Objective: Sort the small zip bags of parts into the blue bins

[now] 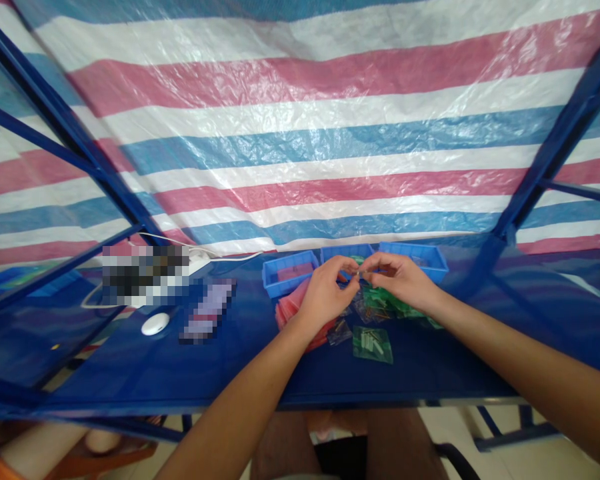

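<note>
My left hand [327,291] and my right hand [404,280] meet above the blue table, thumbs and fingertips pinched together around a tiny yellowish piece too small to name. Under and beside my left hand lie pink plastic bags [291,308]. Green plastic bags [403,307] spread below my right hand. Between them are clear bags [375,313] holding thin gold-coloured pieces, partly covered by the hands. Closer to me, a green-tinted zip bag [373,345] with several whitish sticks lies flat.
Behind my hands stand a left blue bin [290,285], a middle blue bin [347,251] and a right blue bin [434,262]. Leftward are a white round case [155,324], a blurred purple object [209,310] and a white cable [93,305]. Another person's arm [45,448] shows at lower left.
</note>
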`<state>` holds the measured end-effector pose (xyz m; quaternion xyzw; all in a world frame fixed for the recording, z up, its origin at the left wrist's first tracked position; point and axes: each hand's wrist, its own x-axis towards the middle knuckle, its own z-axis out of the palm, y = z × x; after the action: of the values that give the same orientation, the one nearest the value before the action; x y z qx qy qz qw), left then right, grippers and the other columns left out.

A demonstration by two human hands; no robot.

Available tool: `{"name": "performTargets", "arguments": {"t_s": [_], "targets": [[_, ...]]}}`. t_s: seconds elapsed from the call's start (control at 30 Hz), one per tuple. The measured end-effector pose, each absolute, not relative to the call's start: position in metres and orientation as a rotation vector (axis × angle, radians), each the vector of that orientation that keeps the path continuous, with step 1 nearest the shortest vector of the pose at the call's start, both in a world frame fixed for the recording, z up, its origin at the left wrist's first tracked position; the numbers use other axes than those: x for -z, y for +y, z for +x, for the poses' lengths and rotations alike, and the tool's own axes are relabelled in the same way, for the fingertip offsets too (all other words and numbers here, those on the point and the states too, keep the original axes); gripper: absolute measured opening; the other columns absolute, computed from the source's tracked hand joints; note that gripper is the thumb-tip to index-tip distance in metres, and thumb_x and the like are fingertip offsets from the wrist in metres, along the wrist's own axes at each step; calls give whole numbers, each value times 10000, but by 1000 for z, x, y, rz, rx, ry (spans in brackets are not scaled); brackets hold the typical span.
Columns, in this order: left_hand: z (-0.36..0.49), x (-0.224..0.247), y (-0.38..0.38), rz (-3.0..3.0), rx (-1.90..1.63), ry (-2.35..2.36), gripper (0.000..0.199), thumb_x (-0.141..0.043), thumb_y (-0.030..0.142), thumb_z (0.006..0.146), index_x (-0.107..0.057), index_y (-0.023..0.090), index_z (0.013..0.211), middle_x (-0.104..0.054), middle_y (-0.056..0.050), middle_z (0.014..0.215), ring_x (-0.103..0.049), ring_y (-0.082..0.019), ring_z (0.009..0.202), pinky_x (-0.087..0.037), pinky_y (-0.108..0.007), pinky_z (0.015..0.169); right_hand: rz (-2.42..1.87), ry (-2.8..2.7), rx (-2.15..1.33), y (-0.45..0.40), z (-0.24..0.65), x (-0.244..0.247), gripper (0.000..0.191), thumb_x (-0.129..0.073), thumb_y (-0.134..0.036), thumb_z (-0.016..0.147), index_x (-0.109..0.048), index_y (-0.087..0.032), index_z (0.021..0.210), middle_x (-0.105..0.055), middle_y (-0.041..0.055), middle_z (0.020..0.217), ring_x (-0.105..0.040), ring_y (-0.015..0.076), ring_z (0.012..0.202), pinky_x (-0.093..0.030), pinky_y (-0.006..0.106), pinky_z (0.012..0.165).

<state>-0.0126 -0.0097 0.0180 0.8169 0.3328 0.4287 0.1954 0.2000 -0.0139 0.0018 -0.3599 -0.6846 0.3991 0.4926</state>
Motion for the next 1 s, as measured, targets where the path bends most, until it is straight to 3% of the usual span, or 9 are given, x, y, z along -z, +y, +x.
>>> {"name": "performTargets", "arguments": {"t_s": [0.1,0.23,0.3,0.4,0.5,0.7,0.83,1.0], "targets": [[-14,-19,-8,2301,-1229,887,142,-659,175,913,-712,202,1042,-734,-64,1083,-708,-196,970,-585,-332,870,-829,-1677,-894,-14,203,-3,145,-783,-374,873,-806,-278,978,-710,56,1114,-673,258,1071,-564,394,925],[-15,-21,-7,2262,-1268,857,143,-674,187,925,-752,206,1043,-732,-91,1202,-701,-232,1127,-577,-357,944,-835,-1657,-845,-12,205,-3,111,-791,-363,865,-834,-297,944,-689,60,1197,-649,275,1187,-561,406,989],[-16,-19,-6,2206,-1231,875,153,-672,211,940,-767,209,1061,-761,-80,1185,-727,-226,1076,-582,-347,922,-852,-1650,-824,-10,206,-1,100,-798,-352,860,-840,-299,935,-706,56,1143,-663,264,1142,-558,406,999],[-17,-16,-4,2141,-1129,896,199,-627,206,968,-786,217,1087,-811,-42,1048,-761,-197,924,-586,-315,859,-857,-1650,-878,-7,207,2,97,-775,-348,879,-838,-287,920,-710,48,1020,-685,219,910,-601,367,820],[-16,-14,-3,2173,-1129,941,229,-606,201,977,-797,221,1101,-816,-38,1055,-760,-195,932,-586,-304,850,-846,-1640,-914,-6,207,4,114,-751,-335,888,-838,-276,931,-704,48,1021,-677,195,813,-616,343,700],[-14,-20,-4,2221,-1271,911,199,-625,188,970,-791,203,1078,-774,-85,1180,-727,-222,1102,-601,-368,978,-856,-1638,-881,-8,206,0,220,-651,-327,957,-838,-298,1069,-707,54,1241,-718,236,996,-674,409,830],[-14,-20,-4,2225,-1296,899,256,-627,235,989,-761,211,1205,-712,-111,1322,-692,-252,1201,-635,-385,930,-866,-1605,-845,-9,205,-2,226,-666,-369,966,-823,-301,1113,-705,59,1288,-712,275,1110,-674,428,874],[-13,-16,-4,2244,-1303,897,394,-640,238,982,-659,219,1376,-602,-127,1476,-651,-265,1271,-644,-391,942,-923,-1640,-667,-11,206,-7,258,-642,-393,992,-789,-290,1178,-718,72,1269,-717,281,1106,-661,422,851]]}}
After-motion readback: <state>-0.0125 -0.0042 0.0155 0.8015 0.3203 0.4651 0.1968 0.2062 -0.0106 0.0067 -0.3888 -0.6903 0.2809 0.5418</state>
